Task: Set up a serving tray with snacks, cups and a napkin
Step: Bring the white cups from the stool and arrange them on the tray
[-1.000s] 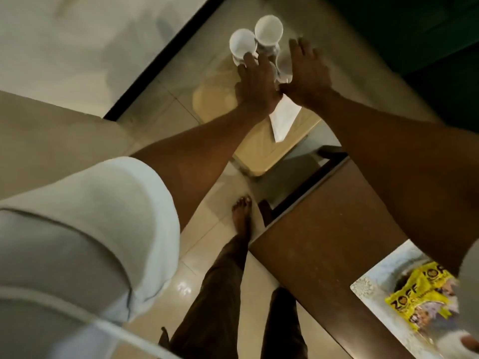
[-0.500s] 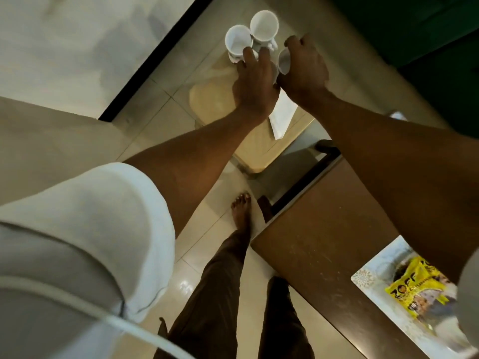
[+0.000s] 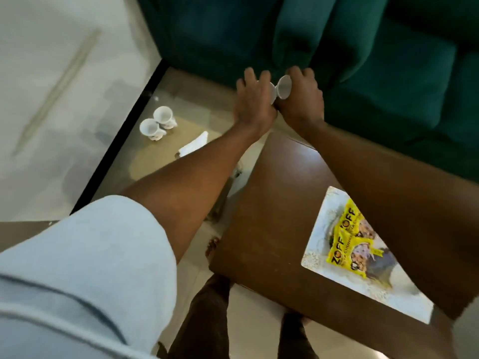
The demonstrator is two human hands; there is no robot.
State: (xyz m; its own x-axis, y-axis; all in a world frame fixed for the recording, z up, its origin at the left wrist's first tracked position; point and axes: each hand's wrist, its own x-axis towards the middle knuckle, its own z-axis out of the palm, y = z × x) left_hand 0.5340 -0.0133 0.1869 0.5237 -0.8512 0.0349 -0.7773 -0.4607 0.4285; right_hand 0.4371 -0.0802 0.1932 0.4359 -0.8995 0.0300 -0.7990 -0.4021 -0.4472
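My left hand [image 3: 252,102] and my right hand [image 3: 302,99] are raised side by side over the far edge of the brown table [image 3: 272,203]. Each is shut on a small white cup. The right hand's cup [image 3: 284,86] shows its rim; the left hand's cup [image 3: 272,94] is mostly hidden by fingers. Two more white cups [image 3: 156,123] stand on the low glass table [image 3: 145,164] at left, with a white napkin [image 3: 194,146] lying near them. A pale patterned tray [image 3: 375,294] on the brown table holds yellow snack packets [image 3: 346,239], partly covered by my right forearm.
A dark green sofa [image 3: 375,73] fills the top and right behind my hands. The glass table has a black edge strip [image 3: 124,141]. My legs and a bare foot [image 3: 212,250] stand on the tiled floor between the two tables.
Both hands have lifted a cup each off the glass table and carried them to the right, over the brown table's far edge. Two cups and the napkin stay behind.
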